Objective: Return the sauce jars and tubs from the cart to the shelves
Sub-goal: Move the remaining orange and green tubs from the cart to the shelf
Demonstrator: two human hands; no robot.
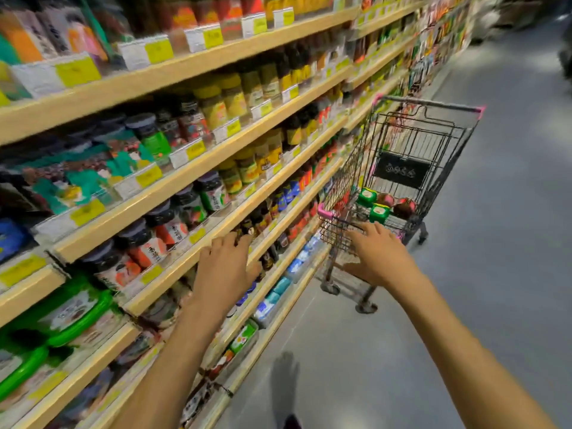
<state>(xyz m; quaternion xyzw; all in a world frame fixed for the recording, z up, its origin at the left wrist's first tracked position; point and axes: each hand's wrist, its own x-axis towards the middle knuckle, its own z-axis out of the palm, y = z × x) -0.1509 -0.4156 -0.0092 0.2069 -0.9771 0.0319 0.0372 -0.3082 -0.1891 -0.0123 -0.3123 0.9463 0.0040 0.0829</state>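
Ahead, a small wire shopping cart (342, 184) with pink corner caps stands in the aisle, just beside the long wooden-edged shelves (185, 178) on the left. Low in its basket lie the goods to be returned: two green-lidded tubs (366, 197) side by side at the near left, and next to them two rounded reddish containers (405, 209), too blurred to say whether they are jars or tubs. A black sign (400, 173) hangs on the cart's far inner wall.

Both arms reach forward, bare and holding nothing. The right hand (377, 255) is spread, palm down, with its fingers fanned over the cart's near rim; whether the fingertips touch the wire cannot be told. The left hand (227, 264) is also loose and flat, fingers extended toward a shelf edge where small dark bottles (247, 230) stand; whether it touches them is unclear too.

Dark-lidded jars (167, 224) with red and white labels fill the shelf level above that hand, and yellow-lidded jars (213, 106) sit higher up. Large green-rimmed tubs (77, 308) occupy a lower shelf at the left. Yellow price tags (148, 176) line the shelf fronts. The grey floor (479, 305) runs along the right, and a blurred foot (284, 382) shows near the bottom.
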